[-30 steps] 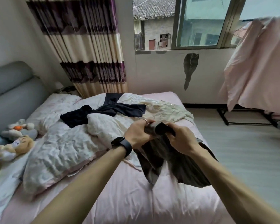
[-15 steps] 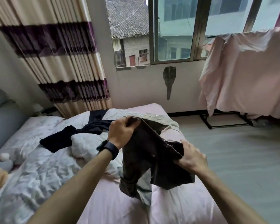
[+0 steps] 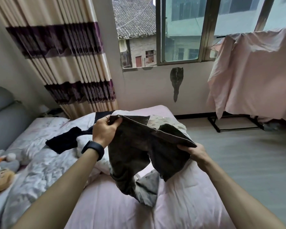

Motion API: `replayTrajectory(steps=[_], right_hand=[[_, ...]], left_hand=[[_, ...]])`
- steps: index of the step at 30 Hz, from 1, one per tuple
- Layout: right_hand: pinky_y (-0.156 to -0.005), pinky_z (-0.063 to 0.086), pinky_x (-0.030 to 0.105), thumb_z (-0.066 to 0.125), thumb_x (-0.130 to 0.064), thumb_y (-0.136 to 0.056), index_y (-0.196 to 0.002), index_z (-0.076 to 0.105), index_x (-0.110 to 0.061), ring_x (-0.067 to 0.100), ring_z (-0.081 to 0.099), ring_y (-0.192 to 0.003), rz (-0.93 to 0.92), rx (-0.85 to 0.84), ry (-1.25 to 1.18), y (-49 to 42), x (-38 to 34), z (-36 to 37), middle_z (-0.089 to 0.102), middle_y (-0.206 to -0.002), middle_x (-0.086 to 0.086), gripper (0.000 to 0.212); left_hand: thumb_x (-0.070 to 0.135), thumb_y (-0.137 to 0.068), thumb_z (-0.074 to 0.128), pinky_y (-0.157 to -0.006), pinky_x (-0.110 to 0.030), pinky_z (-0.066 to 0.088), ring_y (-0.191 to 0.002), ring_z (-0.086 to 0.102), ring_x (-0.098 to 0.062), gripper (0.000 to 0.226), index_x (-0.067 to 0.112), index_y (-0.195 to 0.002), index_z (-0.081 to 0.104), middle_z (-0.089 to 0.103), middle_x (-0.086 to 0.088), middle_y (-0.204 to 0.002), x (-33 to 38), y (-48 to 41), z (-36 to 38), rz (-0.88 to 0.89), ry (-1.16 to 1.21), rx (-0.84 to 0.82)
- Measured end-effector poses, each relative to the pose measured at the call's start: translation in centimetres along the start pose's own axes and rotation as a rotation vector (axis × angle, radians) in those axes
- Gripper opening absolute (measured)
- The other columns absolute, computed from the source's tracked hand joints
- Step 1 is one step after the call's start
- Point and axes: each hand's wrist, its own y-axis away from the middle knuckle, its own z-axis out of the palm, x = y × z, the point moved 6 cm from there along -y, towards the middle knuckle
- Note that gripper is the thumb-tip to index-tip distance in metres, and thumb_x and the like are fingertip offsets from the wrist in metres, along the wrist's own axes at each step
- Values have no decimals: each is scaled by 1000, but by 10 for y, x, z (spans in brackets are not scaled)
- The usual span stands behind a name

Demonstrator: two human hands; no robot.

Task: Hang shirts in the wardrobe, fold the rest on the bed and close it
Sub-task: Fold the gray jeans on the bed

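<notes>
I hold a pair of dark brown-grey shorts (image 3: pixel 135 151) up above the pink bed (image 3: pixel 106 204). My left hand (image 3: pixel 104 129) grips one end of the waistband, and my right hand (image 3: pixel 194 153) pinches the other end lower and to the right. The waistband is stretched between my hands and the legs hang down onto the sheet. A black garment (image 3: pixel 63 142) lies spread on the crumpled white quilt (image 3: pixel 40 164) to the left. A pale beige garment (image 3: pixel 162 120) lies behind the shorts near the foot of the bed. No wardrobe is in view.
Stuffed toys (image 3: pixel 2 169) sit at the left edge by the grey headboard (image 3: pixel 3 113). A pink sheet (image 3: pixel 254 76) hangs on a black drying rack (image 3: pixel 229 128) at the right, over bare grey floor. A striped curtain (image 3: pixel 64 55) and a window (image 3: pixel 180 30) are ahead.
My hands have pulled apart, stretching the shorts' waistband out; the right hand moved right and down. My view has lifted toward the window.
</notes>
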Motion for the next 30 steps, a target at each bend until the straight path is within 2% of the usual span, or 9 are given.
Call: replayTrajectory(steps=[2, 5, 8, 12, 15, 19, 23, 27, 30], right_hand=[[-69, 55, 25, 98, -32, -49, -86, 81, -20, 16, 75, -85, -71, 52, -117, 0, -15, 0, 78, -97, 5, 43], [-86, 55, 32, 89, -25, -73, -98, 76, -24, 17, 72, -94, -254, 132, -57, 0, -59, -1, 77, -99, 0, 29], [-81, 52, 31, 79, -36, -82, -98, 68, -29, 17, 67, -88, -399, 242, 109, 5, -128, 7, 72, -88, -10, 21], [-78, 50, 34, 67, -36, -86, -108, 61, -19, 28, 63, -90, -513, 339, 188, 15, -256, 19, 67, -93, 3, 29], [-86, 50, 38, 60, -31, -90, -118, 53, -13, 33, 62, -96, -555, 381, 184, 30, -338, 26, 66, -102, 11, 34], [-90, 47, 39, 51, -27, -98, -137, 38, -7, 35, 60, -108, -655, 341, 152, 61, -416, 51, 62, -119, 16, 46], [-85, 50, 36, 60, -32, -97, -124, 59, -12, 32, 64, -104, -803, 274, 171, 93, -447, 79, 69, -113, 13, 34], [-77, 53, 33, 67, -36, -93, -106, 74, -19, 24, 69, -91, -943, 251, 166, 112, -437, 83, 76, -99, 6, 23], [-79, 55, 38, 67, -34, -94, -106, 77, -19, 22, 70, -89, -975, 149, 173, 110, -420, 84, 76, -97, 4, 21]], left_hand=[[38, -84, 78, -87, -31, 54, -91, 70, -12, 8, 33, -80, 73, 73, 17, -82, -14, 2, -9, -62, 11, 13], [38, -85, 77, -93, -35, 54, -98, 70, -15, 5, 34, -83, 74, 75, 13, -89, -27, -1, -22, -146, 36, 25], [41, -82, 78, -91, -37, 56, -96, 71, -17, 9, 34, -76, 75, 75, 12, -84, -11, -20, -38, -217, 107, 80], [43, -71, 81, -69, -26, 57, -83, 72, -19, 24, 21, -65, 73, 71, 14, -64, 63, -68, -62, -251, 294, 200], [47, -65, 82, -84, -40, 59, -87, 72, -27, 39, 14, -82, 73, 75, -2, -87, 127, -99, -70, -213, 376, 208], [44, -69, 88, -83, -44, 60, -94, 72, -30, 49, 9, -99, 71, 74, -11, -101, 209, -117, -64, -110, 503, 122], [24, -75, 87, -64, -36, 59, -84, 74, -31, 25, 11, -90, 74, 76, -15, -97, 261, -105, -39, -82, 731, -20], [15, -79, 83, -68, -35, 62, -83, 71, -29, 28, 3, -102, 74, 75, -15, -98, 269, -88, -28, -124, 871, -132], [15, -84, 78, -59, -30, 60, -77, 73, -24, 20, 2, -99, 74, 76, -12, -94, 263, -83, -25, -111, 857, -220]])
